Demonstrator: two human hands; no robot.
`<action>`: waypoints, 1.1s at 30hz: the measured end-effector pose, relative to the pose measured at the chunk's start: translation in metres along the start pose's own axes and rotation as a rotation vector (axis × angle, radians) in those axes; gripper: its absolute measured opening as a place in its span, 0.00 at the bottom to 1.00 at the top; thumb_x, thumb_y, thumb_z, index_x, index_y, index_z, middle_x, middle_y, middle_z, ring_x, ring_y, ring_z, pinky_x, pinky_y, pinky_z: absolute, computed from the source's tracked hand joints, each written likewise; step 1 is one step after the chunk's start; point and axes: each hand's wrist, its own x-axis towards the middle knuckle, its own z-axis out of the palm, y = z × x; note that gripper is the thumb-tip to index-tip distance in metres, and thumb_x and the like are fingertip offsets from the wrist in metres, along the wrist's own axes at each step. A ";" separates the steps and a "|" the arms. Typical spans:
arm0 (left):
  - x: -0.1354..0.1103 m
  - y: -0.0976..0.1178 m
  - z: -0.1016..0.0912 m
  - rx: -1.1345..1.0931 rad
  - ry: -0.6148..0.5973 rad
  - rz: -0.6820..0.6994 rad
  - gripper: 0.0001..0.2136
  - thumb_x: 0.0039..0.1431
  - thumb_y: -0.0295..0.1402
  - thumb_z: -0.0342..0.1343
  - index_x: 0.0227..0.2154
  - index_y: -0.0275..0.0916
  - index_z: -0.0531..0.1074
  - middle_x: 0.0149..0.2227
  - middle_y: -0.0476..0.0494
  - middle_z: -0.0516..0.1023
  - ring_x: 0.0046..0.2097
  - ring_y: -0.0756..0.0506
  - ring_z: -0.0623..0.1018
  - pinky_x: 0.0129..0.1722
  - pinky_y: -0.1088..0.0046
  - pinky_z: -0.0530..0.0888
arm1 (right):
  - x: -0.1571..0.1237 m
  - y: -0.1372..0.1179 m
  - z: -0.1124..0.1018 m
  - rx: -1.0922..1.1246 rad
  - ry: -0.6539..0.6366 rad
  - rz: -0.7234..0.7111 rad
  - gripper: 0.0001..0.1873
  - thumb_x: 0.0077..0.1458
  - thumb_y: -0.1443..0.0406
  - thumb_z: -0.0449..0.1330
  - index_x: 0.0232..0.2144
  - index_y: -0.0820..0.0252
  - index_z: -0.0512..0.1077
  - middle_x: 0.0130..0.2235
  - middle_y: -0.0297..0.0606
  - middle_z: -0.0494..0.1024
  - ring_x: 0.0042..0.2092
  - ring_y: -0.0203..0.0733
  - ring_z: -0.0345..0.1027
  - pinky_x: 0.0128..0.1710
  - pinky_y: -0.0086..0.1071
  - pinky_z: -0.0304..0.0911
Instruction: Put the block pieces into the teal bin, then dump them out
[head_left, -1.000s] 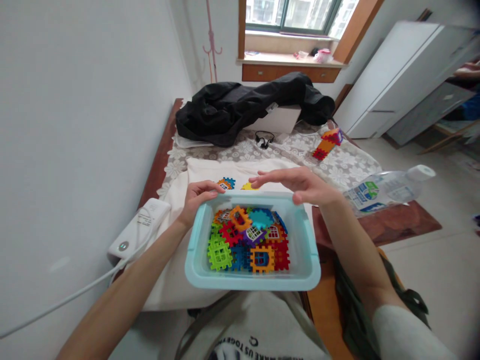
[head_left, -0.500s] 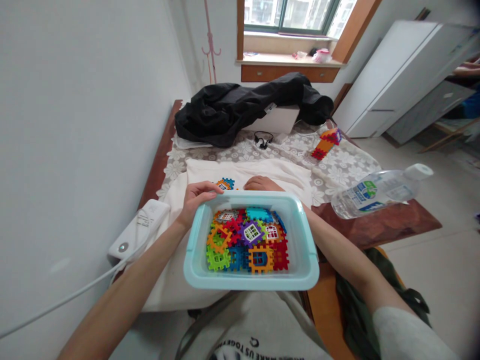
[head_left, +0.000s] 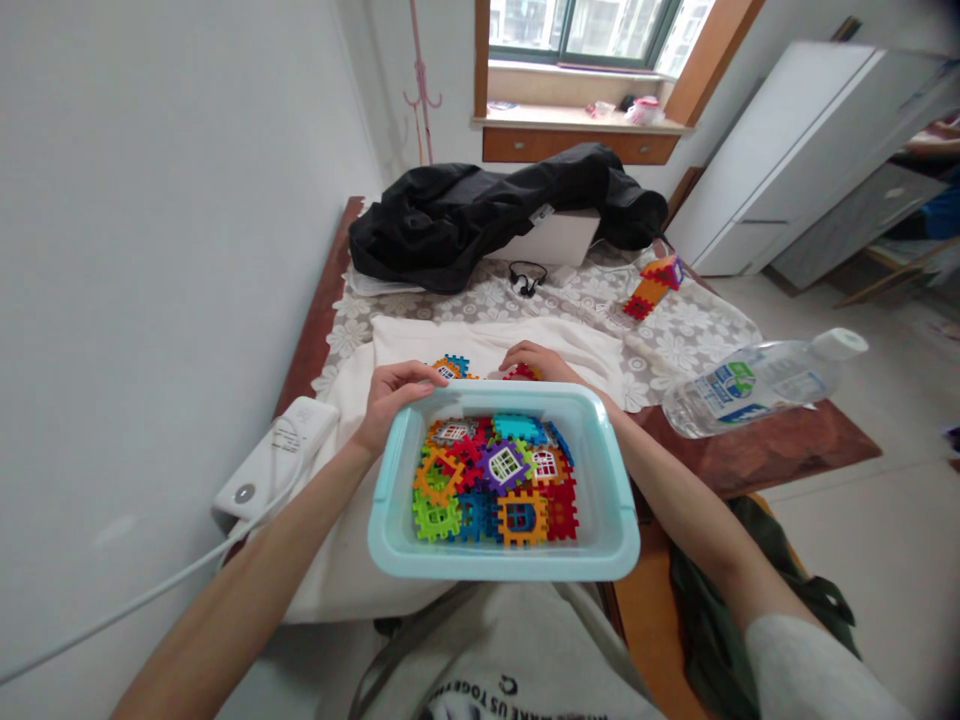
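Observation:
A light-blue plastic bin (head_left: 379, 545) is tilted toward me, with interlocking toy building blocks in several colours inside, among them a purple block with a white window (head_left: 503, 466). My left hand (head_left: 394, 395) grips the bin's far left corner, thumb and fingers closed about the rim. Beyond the far rim, my right hand (head_left: 546, 360) curls over a red building block (head_left: 523, 372); the bin hides part of the fingers and block. On the white cloth behind the bin lies an orange block with a white window (head_left: 448, 371), beside a blue one.
A clear water bottle (head_left: 750, 385) stands at the table's right. Behind it is an orange and red block assembly (head_left: 652, 288). A black garment (head_left: 480, 215) lies across the back, with black headphones (head_left: 527, 280) in front. A white power strip (head_left: 277, 455) is at left.
My right hand has risen slightly and shifted right behind the bin, and a red block now shows beneath its fingers. My left hand and the bin have stayed in place.

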 end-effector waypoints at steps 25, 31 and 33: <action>-0.004 -0.004 -0.002 -0.063 -0.046 -0.031 0.06 0.48 0.34 0.70 0.29 0.39 0.88 0.29 0.45 0.86 0.31 0.47 0.78 0.32 0.74 0.71 | 0.026 -0.059 -0.032 0.465 0.110 0.060 0.21 0.69 0.50 0.64 0.56 0.53 0.79 0.48 0.42 0.86 0.50 0.46 0.81 0.54 0.43 0.76; -0.006 -0.004 -0.006 -0.086 -0.096 -0.049 0.08 0.51 0.37 0.71 0.31 0.38 0.88 0.31 0.44 0.87 0.32 0.47 0.79 0.34 0.74 0.72 | 0.021 0.010 0.019 -0.032 0.235 0.071 0.25 0.71 0.49 0.60 0.61 0.54 0.76 0.63 0.50 0.78 0.63 0.55 0.73 0.65 0.54 0.69; -0.006 -0.004 -0.008 -0.077 -0.098 -0.067 0.10 0.55 0.40 0.69 0.31 0.37 0.88 0.32 0.42 0.87 0.33 0.46 0.81 0.34 0.73 0.73 | 0.017 0.018 0.027 -0.149 0.101 0.018 0.25 0.71 0.51 0.60 0.64 0.54 0.74 0.64 0.51 0.77 0.66 0.56 0.71 0.68 0.56 0.66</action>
